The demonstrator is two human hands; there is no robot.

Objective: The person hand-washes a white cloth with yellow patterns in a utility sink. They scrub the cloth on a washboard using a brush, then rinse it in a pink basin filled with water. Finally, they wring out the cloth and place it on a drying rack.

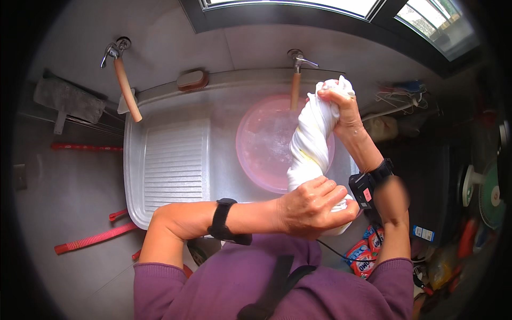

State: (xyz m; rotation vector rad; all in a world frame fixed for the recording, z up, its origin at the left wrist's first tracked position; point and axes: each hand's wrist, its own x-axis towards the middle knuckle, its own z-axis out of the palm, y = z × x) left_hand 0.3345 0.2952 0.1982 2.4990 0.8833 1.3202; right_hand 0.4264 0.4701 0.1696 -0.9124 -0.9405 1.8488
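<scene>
A twisted white cloth [311, 140] stretches between my two hands, wrung into a thick rope with faint yellow marks along it. My left hand [318, 206] grips its near end, close to my body. At the far end, below the right-hand tap, my right hand [342, 102] is closed around the bunched cloth. Beneath the cloth sits a round pink translucent basin [260, 148], partly covered by it and seemingly holding water. The basin stands in a pale laundry sink [222, 160].
A ribbed washboard [172, 168] forms the sink's left side. Two wall taps [298, 64] carry hose lengths; the left hose [127, 90] overhangs the sink's corner. A scrubbing brush [193, 80] lies on the back ledge. Detergent bags [362, 256] and a green fan [490, 196] are at right.
</scene>
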